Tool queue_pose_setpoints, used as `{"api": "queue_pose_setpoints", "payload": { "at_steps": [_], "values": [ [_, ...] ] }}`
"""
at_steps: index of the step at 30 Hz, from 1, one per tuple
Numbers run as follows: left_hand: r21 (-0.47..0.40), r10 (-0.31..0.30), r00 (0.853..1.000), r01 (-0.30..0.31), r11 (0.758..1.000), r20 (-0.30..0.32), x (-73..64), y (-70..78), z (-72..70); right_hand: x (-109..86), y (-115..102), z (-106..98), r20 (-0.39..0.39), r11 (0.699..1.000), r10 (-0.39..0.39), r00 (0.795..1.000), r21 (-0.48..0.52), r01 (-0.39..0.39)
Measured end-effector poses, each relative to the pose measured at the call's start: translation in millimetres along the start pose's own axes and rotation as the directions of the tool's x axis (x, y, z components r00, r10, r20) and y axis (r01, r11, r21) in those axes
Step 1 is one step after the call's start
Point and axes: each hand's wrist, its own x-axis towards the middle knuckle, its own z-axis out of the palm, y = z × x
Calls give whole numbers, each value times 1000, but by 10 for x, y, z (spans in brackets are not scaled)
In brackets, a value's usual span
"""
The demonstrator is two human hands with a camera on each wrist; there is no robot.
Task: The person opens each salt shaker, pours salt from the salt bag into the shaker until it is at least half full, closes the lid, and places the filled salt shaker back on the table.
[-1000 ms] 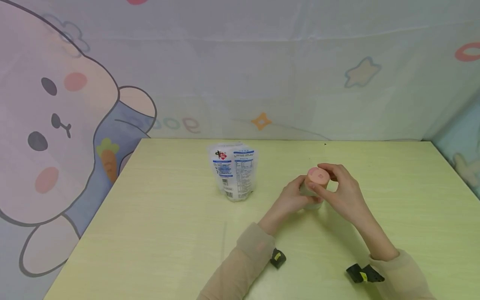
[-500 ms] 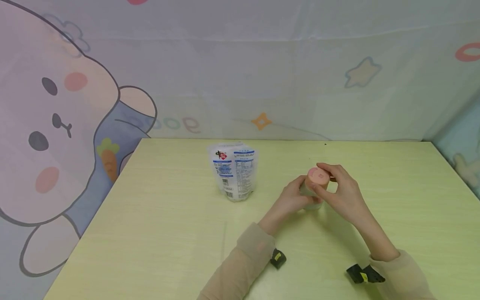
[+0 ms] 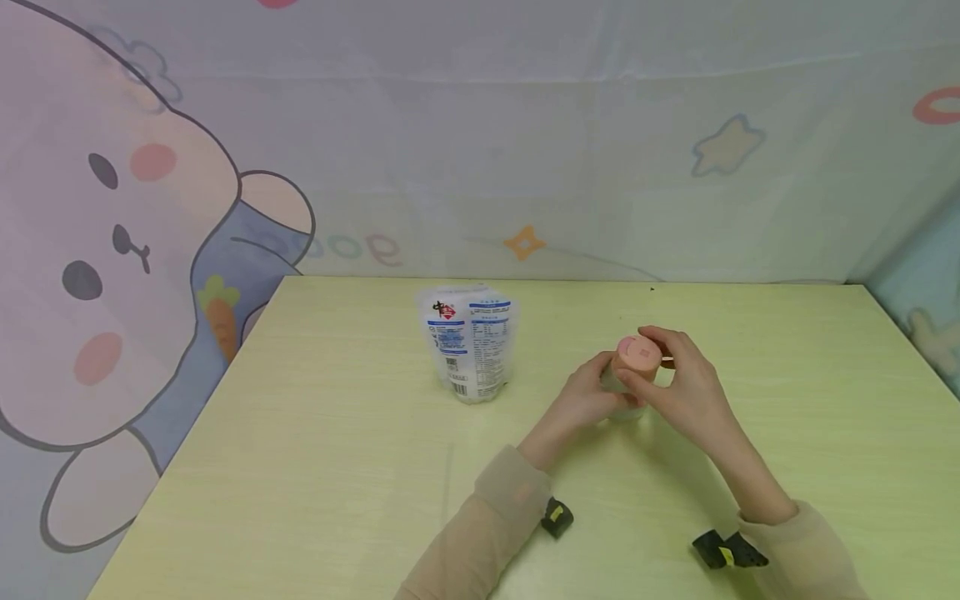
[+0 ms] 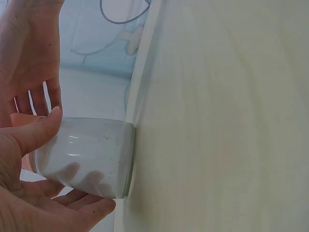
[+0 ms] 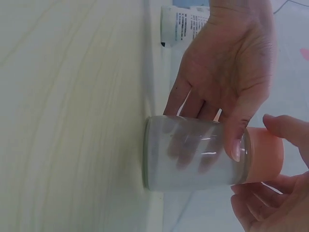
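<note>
A clear jar [image 5: 193, 154] with an orange-pink lid [image 3: 639, 357] stands upright on the table, right of the middle. My left hand [image 3: 587, 393] wraps round the jar's body, its thumb across the near side and its fingers showing through the wall in the right wrist view. With thumb and fingers, my right hand [image 3: 686, 385] grips the lid from the right. The lid sits on the jar's mouth. In the left wrist view the jar's wall [image 4: 91, 150] looks see-through, with no contents that I can make out.
A white printed pouch [image 3: 472, 346] with blue bands stands left of the hands. The pale wooden table [image 3: 315, 467] ends at a printed cloth backdrop [image 3: 480, 150]. Black straps [image 3: 729, 550] lie by the sleeves.
The pink mark on the lid's top has shifted slightly, so the lid seems to have turned a little under my right hand. Both hands stay in place.
</note>
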Motion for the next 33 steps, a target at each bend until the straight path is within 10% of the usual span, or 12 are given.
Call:
{"api": "queue_pose_setpoints", "payload": {
  "at_steps": [33],
  "values": [
    [-17,17,1000,-17,1000,-2,7,-18,3,-3,-11,-28,59,999,-11,998,32,9]
  ]
}}
